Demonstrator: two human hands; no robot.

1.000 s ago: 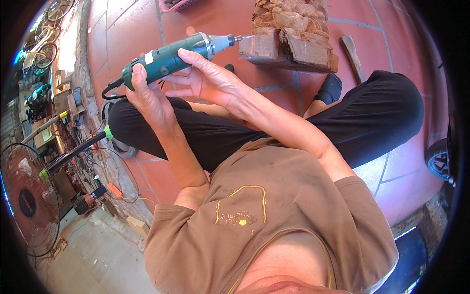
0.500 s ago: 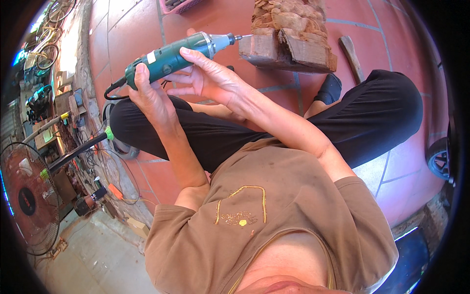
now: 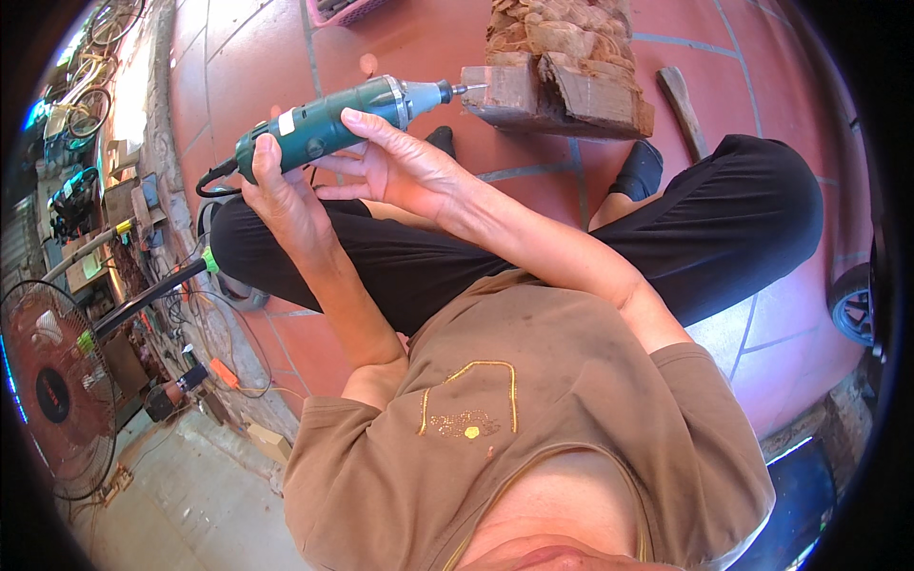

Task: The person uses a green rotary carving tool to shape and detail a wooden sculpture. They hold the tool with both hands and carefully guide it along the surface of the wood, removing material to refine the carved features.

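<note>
A green corded rotary tool point(image 3: 324, 124) with a grey nose is held up between my two hands, over my left knee. Around its rear end, close to the black cord point(image 3: 215, 179), my left hand point(image 3: 290, 195) is closed, thumb on the near side. My right hand point(image 3: 405, 167) supports the body farther forward; its thumb presses the near side, a fingertip shows beyond the tool, and other fingers stretch out underneath. A thin metal bit point(image 3: 468, 88) points right, its tip overlapping the left end of a carved wooden block point(image 3: 533, 93). Whether they touch, I cannot tell.
The block stands on red floor tiles point(image 3: 666, 57) beyond my crossed legs. To its right lies a wooden mallet or handle point(image 3: 682, 112). A pink basket point(image 3: 345, 11) sits at the far edge. At left are a fan point(image 3: 59, 385) and cluttered cords; a wheel point(image 3: 854, 305) is at right.
Both hands have lowered the rotary tool slightly toward me, and its rear end has shifted a little left. The grip looks the same, and the wooden block stays put.
</note>
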